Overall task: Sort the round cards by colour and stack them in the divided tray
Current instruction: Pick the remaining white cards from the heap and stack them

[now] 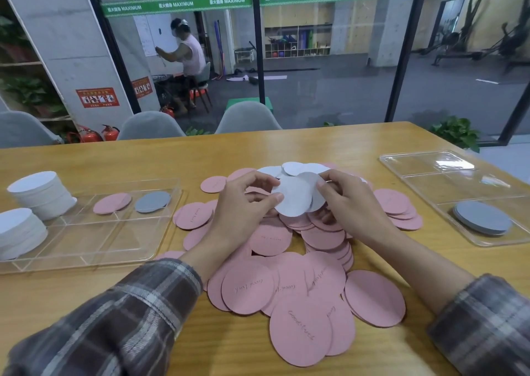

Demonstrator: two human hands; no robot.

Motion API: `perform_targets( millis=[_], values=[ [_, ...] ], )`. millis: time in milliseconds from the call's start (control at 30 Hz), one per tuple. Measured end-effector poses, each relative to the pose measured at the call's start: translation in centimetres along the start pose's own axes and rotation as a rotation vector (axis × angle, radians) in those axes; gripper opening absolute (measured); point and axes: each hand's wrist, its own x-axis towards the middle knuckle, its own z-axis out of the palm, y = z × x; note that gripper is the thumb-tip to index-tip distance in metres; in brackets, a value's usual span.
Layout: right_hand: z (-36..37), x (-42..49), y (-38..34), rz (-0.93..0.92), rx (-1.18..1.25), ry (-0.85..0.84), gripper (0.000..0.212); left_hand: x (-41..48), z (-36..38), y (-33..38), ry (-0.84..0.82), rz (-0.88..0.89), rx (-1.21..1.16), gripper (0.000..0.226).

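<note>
A heap of pink round cards (pixel 289 284) covers the middle of the wooden table, with several white cards (pixel 295 168) at its far edge. Above the heap, my left hand (pixel 243 203) and my right hand (pixel 347 200) pinch a few white cards (pixel 295 197) between them, fanned slightly. The divided clear tray (pixel 94 249) on the left holds two white stacks (pixel 37 192), a pink card (pixel 112 203) and a grey card (pixel 152 201). A second clear tray (pixel 430 175) on the right holds a grey stack (pixel 483 218).
The table's far edge runs behind the heap, with grey chairs (pixel 246 117) beyond it. A glass wall stands behind them, and a person sits at a distance past it. Bare wood (pixel 315 143) shows between the trays and heap.
</note>
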Motion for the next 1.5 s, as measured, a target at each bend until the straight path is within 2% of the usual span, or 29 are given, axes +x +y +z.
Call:
perform_targets(
  millis=[233,333,433,500,600,700,767,933,1100,1200,1267,1500],
  values=[
    [0.0,0.1,0.2,-0.051,0.012,-0.052,0.008,0.5,1.7,0.1,0.047,0.094,0.152,0.016],
    [0.0,0.3,0.7,-0.072,-0.049,0.012,0.007,1.1,1.9,0.1,0.036,0.158,0.252,0.008],
    [-0.3,0.5,1.0,-0.064,-0.128,0.106,0.006,3.0,1.0,-0.7,0.111,0.188,0.439,0.010],
    [-0.5,0.7,1.2,-0.058,-0.158,0.125,0.005,4.4,0.2,-1.7,0.101,0.129,0.586,0.021],
    [-0.6,0.9,1.6,-0.067,-0.180,0.125,0.007,5.6,-0.3,-2.9,-0.059,-0.025,0.734,0.044],
    [-0.5,1.0,1.7,-0.084,-0.185,0.126,0.006,5.6,-0.1,-3.2,-0.159,-0.108,0.775,0.043],
    [-0.5,1.0,1.7,-0.089,-0.188,0.127,0.005,5.6,-0.3,-3.3,-0.137,-0.093,0.750,0.027],
    [-0.6,1.0,1.7,-0.090,-0.197,0.134,0.006,4.7,-0.3,-2.8,-0.016,-0.020,0.631,0.021],
    [-0.7,1.1,1.8,-0.072,-0.202,0.120,0.009,3.7,-0.8,-2.6,-0.015,0.036,0.530,0.003],
    [-0.7,1.1,1.9,-0.057,-0.184,0.110,0.010,3.2,-0.9,-2.3,0.010,0.049,0.419,0.029],
    [-0.8,1.1,2.0,-0.051,-0.176,0.112,0.010,3.2,-0.8,-1.9,0.047,0.076,0.384,0.037],
    [-1.3,1.0,1.8,-0.040,-0.113,0.105,0.013,3.7,-0.8,-1.5,0.096,0.035,0.129,0.028]
  ],
)
